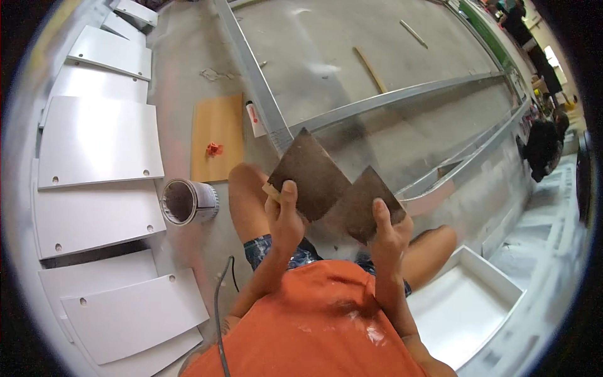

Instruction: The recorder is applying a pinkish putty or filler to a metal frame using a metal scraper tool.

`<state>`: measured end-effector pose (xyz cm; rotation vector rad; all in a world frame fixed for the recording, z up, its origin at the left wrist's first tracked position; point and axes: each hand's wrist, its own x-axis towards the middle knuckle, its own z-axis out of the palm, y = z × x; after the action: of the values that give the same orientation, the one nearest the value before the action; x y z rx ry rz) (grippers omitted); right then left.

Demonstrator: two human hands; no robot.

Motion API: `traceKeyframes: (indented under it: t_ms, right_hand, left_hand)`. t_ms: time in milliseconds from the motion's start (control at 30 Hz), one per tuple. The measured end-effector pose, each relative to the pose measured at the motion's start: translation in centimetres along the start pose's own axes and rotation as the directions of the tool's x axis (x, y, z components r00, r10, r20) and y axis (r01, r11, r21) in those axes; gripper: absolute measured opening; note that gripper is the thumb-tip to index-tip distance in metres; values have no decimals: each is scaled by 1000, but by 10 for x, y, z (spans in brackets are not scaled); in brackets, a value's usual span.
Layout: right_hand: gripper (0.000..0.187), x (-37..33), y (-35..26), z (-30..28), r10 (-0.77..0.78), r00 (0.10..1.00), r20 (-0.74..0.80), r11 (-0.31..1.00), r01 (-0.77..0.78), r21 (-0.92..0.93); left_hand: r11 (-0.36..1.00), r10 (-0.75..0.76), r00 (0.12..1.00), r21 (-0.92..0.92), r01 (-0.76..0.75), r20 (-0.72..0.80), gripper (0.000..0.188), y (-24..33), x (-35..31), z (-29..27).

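Note:
My left hand (287, 220) grips a dark brown sheet of sandpaper (313, 169), thumb on top near its lower left edge. A small pale strip (272, 192) sticks out beside that thumb; I cannot tell what it is. In my right hand (391, 237) is a smaller brown piece of sandpaper (364, 204), pinched by its right side with the thumb on its face. The two pieces are held up side by side over my lap, and their near edges almost meet or overlap. The fingers beneath both pieces are mostly hidden.
White panels with small holes (97, 141) lie overlapping along the left. An open can (204, 202) stands near my left knee, by a wooden board (217, 125) bearing a crumpled red scrap (214, 149). A metal frame (358, 103) lies ahead; a white shallow tray (515, 292) sits at right.

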<state>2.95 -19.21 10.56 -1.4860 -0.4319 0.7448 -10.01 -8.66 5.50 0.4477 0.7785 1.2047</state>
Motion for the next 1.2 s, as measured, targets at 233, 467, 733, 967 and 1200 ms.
traceKeyframes:
  t_ms: [233, 467, 733, 967, 1200]
  right_hand:
    - [34, 59, -30, 18, -119, 990, -71, 982, 127, 137]
    - [36, 43, -7, -23, -787, 606, 116, 521, 754, -401]
    - [31, 57, 4, -21, -290, 669, 685, 338, 741, -580]
    - [23, 70, -6, -15, -179, 982, 58, 834, 121, 538]
    - [16, 51, -24, -33, -336, 412, 847, 837, 542, 69]
  left_hand:
    - [444, -50, 674, 621, -646, 737, 21, 36, 0, 2]
    - [887, -397, 897, -171, 430, 194, 36, 18, -6, 5]
    - [886, -451, 861, 0, 464, 234, 36, 32, -32, 40]
    - [162, -458, 340, -298, 941, 821, 25, -5, -26, 22]
    - [418, -655, 526, -319, 851, 543, 27, -5, -10, -9]
